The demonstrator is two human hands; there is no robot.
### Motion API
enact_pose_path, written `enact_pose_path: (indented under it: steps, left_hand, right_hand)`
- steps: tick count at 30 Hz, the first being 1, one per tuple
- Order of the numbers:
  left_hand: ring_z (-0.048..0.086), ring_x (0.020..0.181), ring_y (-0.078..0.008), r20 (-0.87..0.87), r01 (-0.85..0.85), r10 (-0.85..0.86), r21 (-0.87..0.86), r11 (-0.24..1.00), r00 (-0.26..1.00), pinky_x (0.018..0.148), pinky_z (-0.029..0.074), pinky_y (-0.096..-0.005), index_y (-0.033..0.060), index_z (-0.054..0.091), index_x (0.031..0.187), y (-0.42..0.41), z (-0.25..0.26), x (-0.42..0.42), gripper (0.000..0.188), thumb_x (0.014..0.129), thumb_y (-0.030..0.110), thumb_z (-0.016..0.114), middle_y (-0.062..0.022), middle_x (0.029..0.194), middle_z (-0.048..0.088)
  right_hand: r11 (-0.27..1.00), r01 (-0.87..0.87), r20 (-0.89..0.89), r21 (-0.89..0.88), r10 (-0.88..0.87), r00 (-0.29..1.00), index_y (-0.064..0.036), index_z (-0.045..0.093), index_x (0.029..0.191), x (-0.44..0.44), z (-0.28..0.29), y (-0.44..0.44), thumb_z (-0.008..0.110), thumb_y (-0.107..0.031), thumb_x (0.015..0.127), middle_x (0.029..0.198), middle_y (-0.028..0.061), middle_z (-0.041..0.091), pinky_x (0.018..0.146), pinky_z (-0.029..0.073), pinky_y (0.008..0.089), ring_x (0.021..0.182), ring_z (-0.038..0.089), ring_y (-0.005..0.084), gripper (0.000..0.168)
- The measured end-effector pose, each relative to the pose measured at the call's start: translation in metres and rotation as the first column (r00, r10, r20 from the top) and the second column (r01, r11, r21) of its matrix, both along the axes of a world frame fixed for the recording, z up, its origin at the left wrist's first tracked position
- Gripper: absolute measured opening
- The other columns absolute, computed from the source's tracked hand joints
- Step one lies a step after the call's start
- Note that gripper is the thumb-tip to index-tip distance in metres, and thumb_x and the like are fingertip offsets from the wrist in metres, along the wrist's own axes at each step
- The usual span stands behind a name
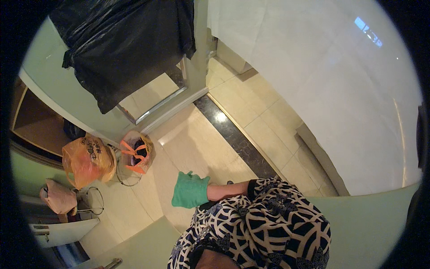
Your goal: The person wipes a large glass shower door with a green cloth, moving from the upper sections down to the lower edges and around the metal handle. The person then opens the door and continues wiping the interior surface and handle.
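Observation:
A green cloth-like covering (190, 190) wraps the end of my right arm, in front of my patterned top (268, 222). It hides my right hand (192, 189) and all its fingers. Whether it is a held cloth or a worn mitt, I cannot tell. Below it lies the pale tiled floor (183, 148). Nearest on the left is a small bin or stand lined with an orange-handled plastic bag (137, 153), apart from the hand. My left hand is out of view.
Black plastic sheeting (134, 50) hangs over a framed mirror-like panel (154, 90) on a pale green wall. A large white sheet (322, 84) spans the right. A dark stone threshold (231, 132) crosses the floor. At left, an orange bag (89, 161) rests by wire stands (95, 201).

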State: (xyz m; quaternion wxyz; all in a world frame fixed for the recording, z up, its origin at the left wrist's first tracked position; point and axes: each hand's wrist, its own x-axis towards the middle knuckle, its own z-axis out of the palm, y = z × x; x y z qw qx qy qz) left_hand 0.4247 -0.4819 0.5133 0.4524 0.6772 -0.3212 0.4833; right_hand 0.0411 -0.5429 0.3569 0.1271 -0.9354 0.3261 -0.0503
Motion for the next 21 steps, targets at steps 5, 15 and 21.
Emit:
enact_pose_path:
  steps: [5, 15, 21]
  left_hand:
    - [0.045, 0.06, -0.0216, -0.072, -0.234, 0.253, 0.21, 0.949, 0.965, 0.053, 0.039, -0.0336, -0.0032, 0.045, 0.103, 0.005, -0.004, 0.004, 0.031, 0.079, 0.014, 0.054, -0.0118, 0.068, 0.049]
    - [0.049, 0.071, -0.0266, -0.158, -0.058, 0.057, -0.004, 0.998, 0.986, 0.064, 0.042, -0.0352, -0.0023, 0.043, 0.113, 0.003, -0.011, 0.003, 0.039, 0.078, 0.013, 0.054, -0.0161, 0.083, 0.053]
    - [0.049, 0.072, -0.0264, -0.102, -0.009, 0.008, -0.006, 1.0, 0.995, 0.065, 0.042, -0.0347, -0.0045, 0.044, 0.109, 0.006, -0.015, 0.012, 0.036, 0.079, 0.012, 0.053, -0.0167, 0.084, 0.053]
  right_hand:
    - [0.995, -0.05, 0.079, -0.088, 0.057, 0.995, -0.012, 0.041, 0.054, 0.002, -0.01, 0.001, 0.051, -0.018, 0.061, 0.046, 0.0091, 0.041, 0.039, 0.03, 0.0398, 0.036, 0.04, 0.0257, 0.014]
    - [0.994, -0.06, 0.119, -0.087, 0.07, 0.99, -0.012, 0.038, 0.052, 0.006, -0.02, 0.005, 0.051, -0.017, 0.058, 0.045, 0.0086, 0.039, 0.036, 0.029, 0.0391, 0.034, 0.038, 0.0247, 0.015]
    - [0.988, -0.113, 0.214, -0.105, 0.133, 0.968, -0.013, 0.039, 0.052, 0.015, -0.026, 0.007, 0.052, -0.018, 0.057, 0.044, 0.0076, 0.039, 0.036, 0.028, 0.0392, 0.034, 0.039, 0.0246, 0.015]
